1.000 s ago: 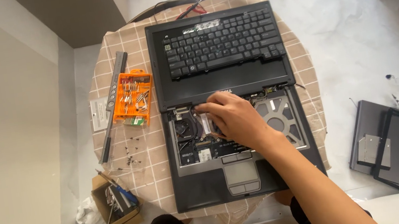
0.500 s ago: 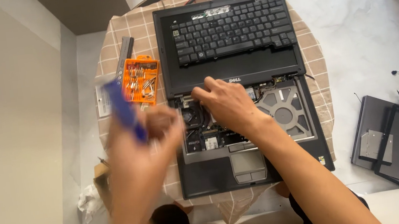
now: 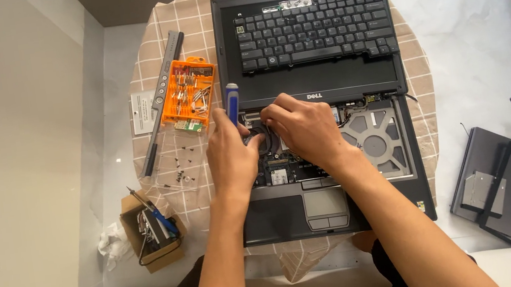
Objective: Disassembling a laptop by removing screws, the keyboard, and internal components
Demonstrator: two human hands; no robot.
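Head view, looking straight down. A small round table (image 3: pixel 148 18) under a checked cloth carries an opened laptop (image 3: pixel 335 209); its detached keyboard (image 3: pixel 313 30) lies tipped back over the screen at the table's far edge, which leaves the inner board bare for work.

Left hand (image 3: pixel 231 157): grip closed around a blue-handled screwdriver (image 3: pixel 232 100), handle up, tip down into the exposed compartment near the laptop's middle. Held upright, likely so the tip meets a screw squarely; the tip itself is hidden by the fingers.

Right hand (image 3: pixel 304 131): fingers bent down onto the dark parts just beside the screwdriver. Looks like it steadies a component, but I cannot tell whether the grip pinches anything or merely presses. The two hands touch or nearly touch.

To the right of the hands, a bare metal frame with a round cut-out (image 3: pixel 375 140) shows inside the chassis.

Left edge of the table: an orange bit case (image 3: pixel 189 95), lid open, within easy reach of the left hand. Beside it a long grey trim strip (image 3: pixel 162 103), and loose small screws (image 3: pixel 178 164) spread on a clear sheet, kept together rather than scattered.

On the floor at left, a cardboard box (image 3: pixel 152 234) holding tools. On the floor at right, a grey laptop panel with a black frame (image 3: pixel 504 185), well apart from the work.
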